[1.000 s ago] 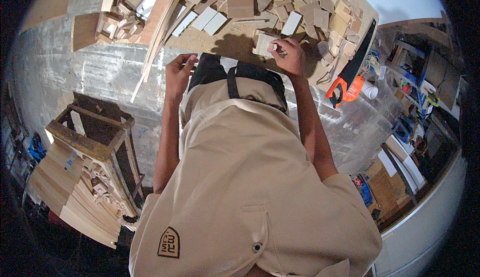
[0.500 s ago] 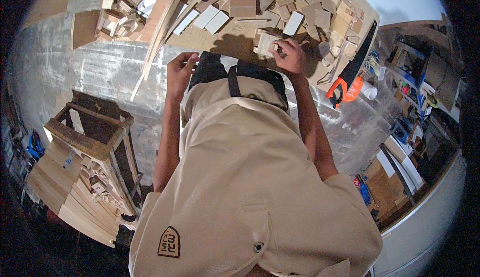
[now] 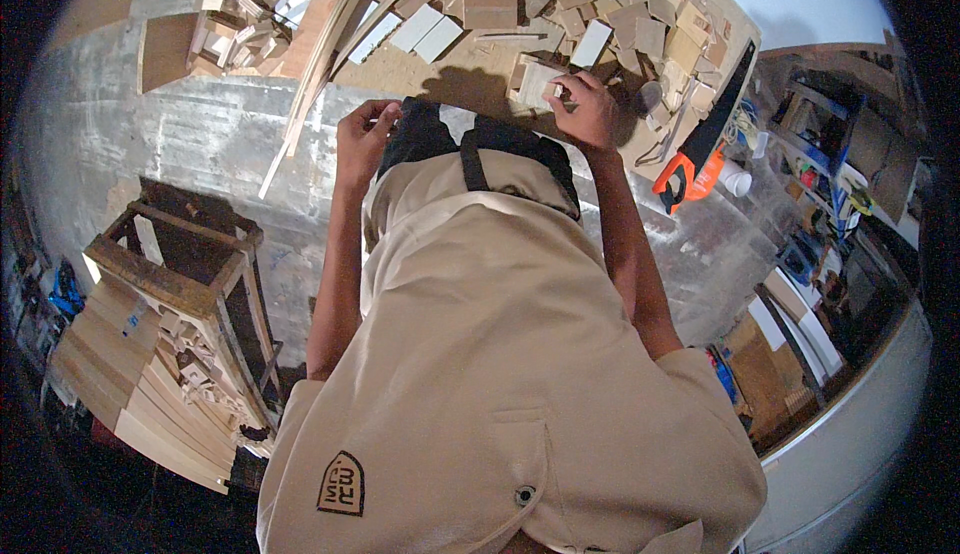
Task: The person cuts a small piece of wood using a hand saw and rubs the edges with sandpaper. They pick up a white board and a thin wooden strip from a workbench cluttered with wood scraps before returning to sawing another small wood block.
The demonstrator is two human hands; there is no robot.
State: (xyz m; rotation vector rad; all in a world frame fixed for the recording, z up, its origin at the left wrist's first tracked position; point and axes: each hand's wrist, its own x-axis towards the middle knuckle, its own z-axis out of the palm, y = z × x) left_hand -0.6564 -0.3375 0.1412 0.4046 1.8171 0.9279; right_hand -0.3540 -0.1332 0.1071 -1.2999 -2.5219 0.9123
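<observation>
My right hand (image 3: 586,114) is over the near edge of the wood-strewn board, its fingers curled round a small pale bit too small to name. Just left of its fingertips lies a pale wooden block (image 3: 536,82), and I cannot tell whether they touch it. My left hand (image 3: 366,142) is beside the black cloth (image 3: 412,136) at my lap, thumb and fingers bent together. Whatever the left fingers hold, if anything, is hidden.
Beyond my hands spread several wood offcuts (image 3: 490,4) on a board. Long thin strips (image 3: 312,104) jut toward me at left. To the right lies a handsaw (image 3: 688,176) with an orange handle beside a white cup (image 3: 736,182). A wooden frame stool (image 3: 165,279) stands at left.
My right hand has shifted very slightly right, its fingers a little away from the block. My left hand has hardly moved. The whole view has shifted slightly.
</observation>
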